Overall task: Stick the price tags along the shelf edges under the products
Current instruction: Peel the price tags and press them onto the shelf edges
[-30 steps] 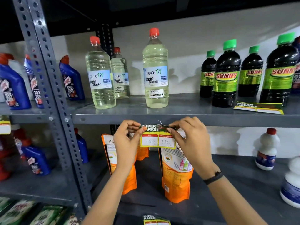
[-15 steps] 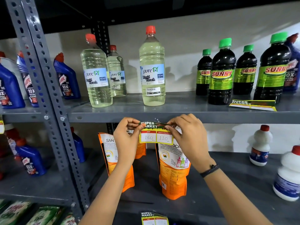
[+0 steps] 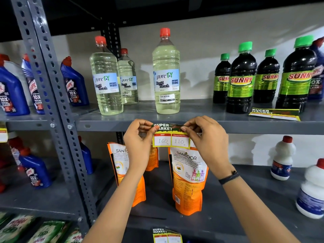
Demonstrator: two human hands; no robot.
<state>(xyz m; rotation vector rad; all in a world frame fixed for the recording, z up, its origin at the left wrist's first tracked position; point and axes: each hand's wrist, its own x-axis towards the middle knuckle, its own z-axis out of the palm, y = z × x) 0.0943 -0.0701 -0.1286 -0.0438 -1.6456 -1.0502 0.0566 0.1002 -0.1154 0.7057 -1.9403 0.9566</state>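
Note:
A yellow and green price tag (image 3: 171, 137), marked 160 and 110, is held against the grey shelf edge (image 3: 108, 125) just below a clear liquid bleach bottle (image 3: 166, 72). My left hand (image 3: 140, 142) pinches the tag's top left corner. My right hand (image 3: 206, 137) pinches its top right corner. The tag's top strip lies on the shelf edge and its lower part hangs below it. A second price tag (image 3: 275, 114) lies flat on the shelf by the dark green-capped bottles (image 3: 241, 78). A third price tag (image 3: 166, 235) is stuck on the lower shelf's edge.
Orange Santoor pouches (image 3: 189, 181) stand on the shelf below, behind my hands. White bottles (image 3: 282, 158) stand at the right, blue cleaner bottles (image 3: 74, 83) at the left. A perforated grey upright (image 3: 52, 95) divides the shelving. Green packets (image 3: 43, 232) lie at bottom left.
The view has shifted slightly. Both hands have raised the tag a little, so its top strip now lies on the shelf edge.

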